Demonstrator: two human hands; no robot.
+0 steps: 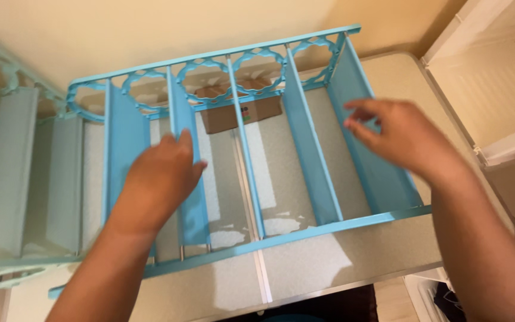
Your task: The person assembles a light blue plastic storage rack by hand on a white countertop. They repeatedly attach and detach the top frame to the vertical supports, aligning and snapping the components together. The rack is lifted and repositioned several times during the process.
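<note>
The left hand (162,176) is laid open on a slat (187,179) of the blue rack (305,232); the right hand (403,140) hovers with fingers apart over the end slat (382,179). Slats are best pressed evenly, rack kept flat on the worktop (353,256).

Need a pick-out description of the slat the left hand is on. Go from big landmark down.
Start at the light blue rack frame lying flat on the speckled grey table. Blue slats run across it between its long rails. The one you want is the second slat from the left end, and it alone has the left hand resting on it, fingers over its upper part; the right hand is at the far right slat.
</note>
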